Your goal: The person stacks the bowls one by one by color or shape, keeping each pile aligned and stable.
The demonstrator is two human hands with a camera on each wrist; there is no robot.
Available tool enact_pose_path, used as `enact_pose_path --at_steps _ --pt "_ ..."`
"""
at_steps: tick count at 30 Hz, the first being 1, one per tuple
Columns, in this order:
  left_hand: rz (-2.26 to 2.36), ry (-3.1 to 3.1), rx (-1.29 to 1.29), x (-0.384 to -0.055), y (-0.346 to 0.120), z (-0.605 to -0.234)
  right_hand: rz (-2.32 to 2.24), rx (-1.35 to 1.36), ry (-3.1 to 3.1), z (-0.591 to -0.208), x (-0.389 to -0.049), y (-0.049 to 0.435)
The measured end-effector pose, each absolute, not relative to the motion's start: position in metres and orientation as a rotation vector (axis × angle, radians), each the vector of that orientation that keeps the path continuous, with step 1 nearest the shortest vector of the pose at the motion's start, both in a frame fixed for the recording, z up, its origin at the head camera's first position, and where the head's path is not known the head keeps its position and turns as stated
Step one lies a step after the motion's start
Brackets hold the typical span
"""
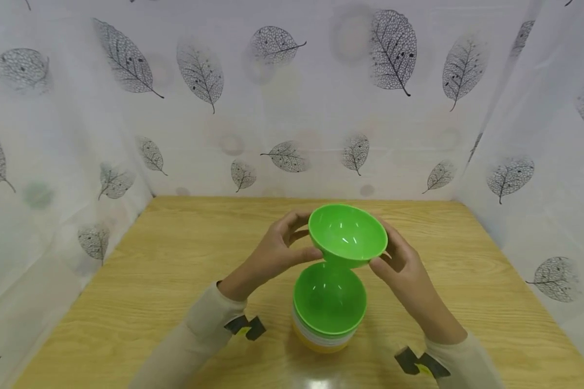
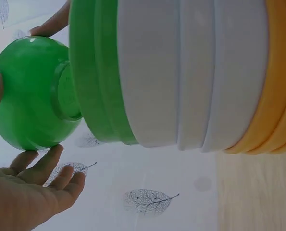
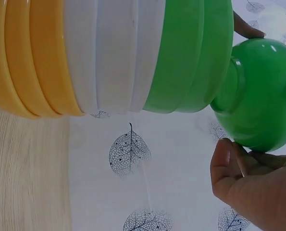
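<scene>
A bright green bowl [image 1: 347, 235] hangs above a stack of bowls, tilted so that its inside shows in the head view. My left hand [image 1: 286, 244] holds it at the left, thumb near the front rim and fingers behind. At its right side my right hand [image 1: 405, 270] grips it in the same way. Below is the stack's top green bowl [image 1: 330, 302], its inside partly overlapped by the held one. From the side, in the left wrist view, the stack runs from green bowls [image 2: 102, 72] through white bowls [image 2: 195, 72] to orange bowls [image 2: 277, 77] at the bottom.
The stack stands on a wood-grain table [image 1: 199, 248]. A white curtain [image 1: 292, 97] printed with grey leaves surrounds the table at the back and both sides. Small dark devices sit at both wrists, by the light sleeves [image 1: 194, 335].
</scene>
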State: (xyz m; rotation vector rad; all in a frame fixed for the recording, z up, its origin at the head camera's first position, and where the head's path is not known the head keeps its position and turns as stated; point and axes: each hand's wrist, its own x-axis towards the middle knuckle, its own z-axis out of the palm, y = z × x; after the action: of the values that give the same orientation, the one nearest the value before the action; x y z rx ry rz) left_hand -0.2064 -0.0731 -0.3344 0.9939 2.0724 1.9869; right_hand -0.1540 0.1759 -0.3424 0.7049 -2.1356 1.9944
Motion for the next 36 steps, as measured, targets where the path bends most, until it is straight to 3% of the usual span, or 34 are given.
enact_pose_path --at_steps 17,36 --pt "1.833 2.167 1.029 -0.186 -0.084 -0.339 1.906 0.905 -2.227 -0.35 -0.144 0.181" --pt "1.68 2.223 0.983 -0.164 -0.097 -0.351 1.692 0.924 -2.359 -0.37 -0.134 0.18"
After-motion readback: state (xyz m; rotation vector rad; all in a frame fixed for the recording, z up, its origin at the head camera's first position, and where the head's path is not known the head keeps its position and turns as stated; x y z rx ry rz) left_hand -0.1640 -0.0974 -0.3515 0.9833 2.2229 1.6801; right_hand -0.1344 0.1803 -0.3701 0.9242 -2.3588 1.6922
